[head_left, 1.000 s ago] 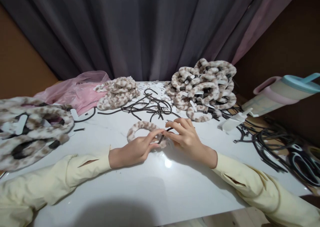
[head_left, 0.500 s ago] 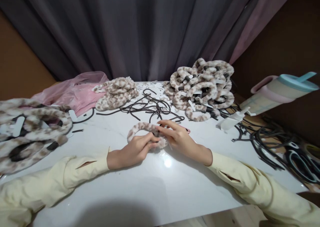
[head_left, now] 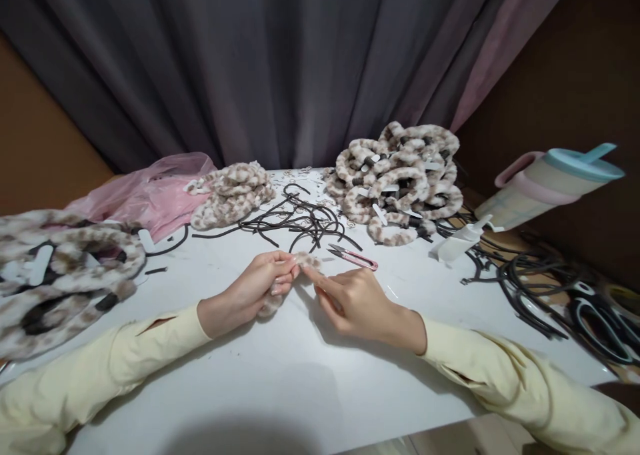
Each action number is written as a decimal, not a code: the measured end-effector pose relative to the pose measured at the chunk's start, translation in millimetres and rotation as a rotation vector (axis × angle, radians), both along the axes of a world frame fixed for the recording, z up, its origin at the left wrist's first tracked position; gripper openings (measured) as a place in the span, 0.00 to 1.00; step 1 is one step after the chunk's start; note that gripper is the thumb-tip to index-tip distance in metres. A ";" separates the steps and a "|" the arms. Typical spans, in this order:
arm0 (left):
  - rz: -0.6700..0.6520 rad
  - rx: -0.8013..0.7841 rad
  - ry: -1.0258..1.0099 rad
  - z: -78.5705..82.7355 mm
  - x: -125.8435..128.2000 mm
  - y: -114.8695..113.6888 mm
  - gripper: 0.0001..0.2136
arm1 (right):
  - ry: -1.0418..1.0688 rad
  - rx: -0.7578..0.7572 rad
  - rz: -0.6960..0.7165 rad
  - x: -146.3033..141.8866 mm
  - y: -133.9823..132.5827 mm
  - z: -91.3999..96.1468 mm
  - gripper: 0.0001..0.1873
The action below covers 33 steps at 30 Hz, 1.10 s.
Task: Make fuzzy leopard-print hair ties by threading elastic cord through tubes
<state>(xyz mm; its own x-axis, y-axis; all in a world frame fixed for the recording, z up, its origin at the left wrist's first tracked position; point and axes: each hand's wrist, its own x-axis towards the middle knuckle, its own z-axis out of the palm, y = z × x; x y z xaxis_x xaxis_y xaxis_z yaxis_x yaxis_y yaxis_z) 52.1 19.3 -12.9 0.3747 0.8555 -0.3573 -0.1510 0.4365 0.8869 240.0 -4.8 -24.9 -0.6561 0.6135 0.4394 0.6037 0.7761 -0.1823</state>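
Observation:
My left hand (head_left: 257,287) is closed around a fuzzy leopard-print headband (head_left: 305,260), most of it hidden in the fist, with one furry end sticking out past the fingertips. My right hand (head_left: 350,298) lies palm up beside it, forefinger pinching at that furry end. Both hands rest low over the white table (head_left: 310,375). Small pink thread snips (head_left: 353,257) lie just beyond my right hand.
A heap of finished furry headbands (head_left: 400,181) sits at the back right, a smaller heap (head_left: 233,191) at back centre, more (head_left: 60,275) at left by a pink bag (head_left: 150,191). Bare dark bands (head_left: 295,218) lie mid-table. A lidded jug (head_left: 555,185), black bands and scissors (head_left: 600,315) are at right.
The headband lay as an open arc on the table; now my left hand has gathered it into its fist and both hands have drawn nearer, uncovering the snips.

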 end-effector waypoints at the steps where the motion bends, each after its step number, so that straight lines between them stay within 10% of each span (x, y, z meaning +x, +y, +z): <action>1: -0.011 -0.046 -0.030 0.9 -0.6 1.4 0.07 | -0.030 -0.012 -0.017 -0.6 0.2 -0.8 0.26; 16: -0.001 -0.351 -0.263 15.9 -2.5 8.5 0.09 | 0.010 -0.123 -0.135 -8.1 0.6 -6.2 0.24; 23: -0.040 -0.407 -0.305 16.7 -2.0 3.8 0.08 | 0.067 -0.410 -0.207 -12.8 4.0 -0.1 0.14; 33: 0.006 0.163 0.122 17.3 6.1 -12.4 0.09 | 0.563 -1.148 0.048 -17.8 4.0 3.6 0.21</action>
